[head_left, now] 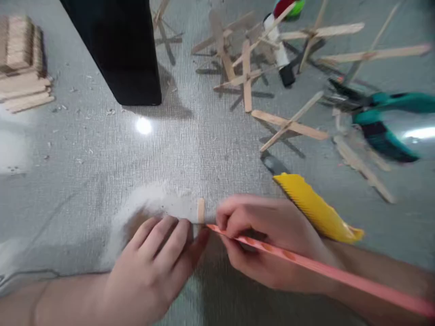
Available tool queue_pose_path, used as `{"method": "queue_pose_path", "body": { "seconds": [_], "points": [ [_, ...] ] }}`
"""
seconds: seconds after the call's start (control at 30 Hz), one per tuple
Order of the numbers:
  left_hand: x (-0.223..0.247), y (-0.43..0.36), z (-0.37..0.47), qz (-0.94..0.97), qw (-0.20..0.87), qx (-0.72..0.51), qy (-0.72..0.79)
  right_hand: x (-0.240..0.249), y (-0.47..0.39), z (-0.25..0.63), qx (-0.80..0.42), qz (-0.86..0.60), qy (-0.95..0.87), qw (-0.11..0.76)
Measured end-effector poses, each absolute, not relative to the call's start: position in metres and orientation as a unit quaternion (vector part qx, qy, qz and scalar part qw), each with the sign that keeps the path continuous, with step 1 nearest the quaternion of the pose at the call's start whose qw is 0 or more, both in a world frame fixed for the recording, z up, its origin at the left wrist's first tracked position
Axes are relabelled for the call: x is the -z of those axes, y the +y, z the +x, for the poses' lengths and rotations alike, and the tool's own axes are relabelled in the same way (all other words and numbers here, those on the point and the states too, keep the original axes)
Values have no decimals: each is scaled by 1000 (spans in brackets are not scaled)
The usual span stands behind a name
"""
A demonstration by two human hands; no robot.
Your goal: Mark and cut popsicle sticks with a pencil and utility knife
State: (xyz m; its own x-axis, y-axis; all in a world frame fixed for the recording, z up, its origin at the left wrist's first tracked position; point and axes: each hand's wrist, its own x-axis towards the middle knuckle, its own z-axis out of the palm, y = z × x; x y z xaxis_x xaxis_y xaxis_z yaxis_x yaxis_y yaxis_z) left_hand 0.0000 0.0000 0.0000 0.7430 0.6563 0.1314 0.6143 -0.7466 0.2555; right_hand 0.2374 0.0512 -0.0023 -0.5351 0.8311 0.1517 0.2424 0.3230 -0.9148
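Observation:
Near the bottom centre, a short wooden stick piece (201,210) points away from me. My left hand (159,262) lies beside it on the left, fingers closed together over something mostly hidden, with a thin straight edge showing at the fingertips. A long pink pencil (288,255) is pinched in my right hand (265,240), its tip touching near the lower end of the wooden piece. The pencil slants down to the right over my forearm. White powder (149,199) is spread on the table around my left fingertips.
A black upright object (118,54) stands at upper left, beside stacked sticks (20,45). Several crossed-stick pieces (288,124) lie upper right, near teal-handled pliers (380,122). A yellow-handled tool (316,208) lies against my right wrist. A marker (280,52) lies among the sticks.

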Motion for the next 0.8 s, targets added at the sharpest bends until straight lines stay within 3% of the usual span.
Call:
{"method": "queue_pose_path", "body": {
  "seconds": [0.8],
  "points": [
    [1,-1,0,925,103,-105,351,6,43,237,-417,-367,-769,315]
  ]
}}
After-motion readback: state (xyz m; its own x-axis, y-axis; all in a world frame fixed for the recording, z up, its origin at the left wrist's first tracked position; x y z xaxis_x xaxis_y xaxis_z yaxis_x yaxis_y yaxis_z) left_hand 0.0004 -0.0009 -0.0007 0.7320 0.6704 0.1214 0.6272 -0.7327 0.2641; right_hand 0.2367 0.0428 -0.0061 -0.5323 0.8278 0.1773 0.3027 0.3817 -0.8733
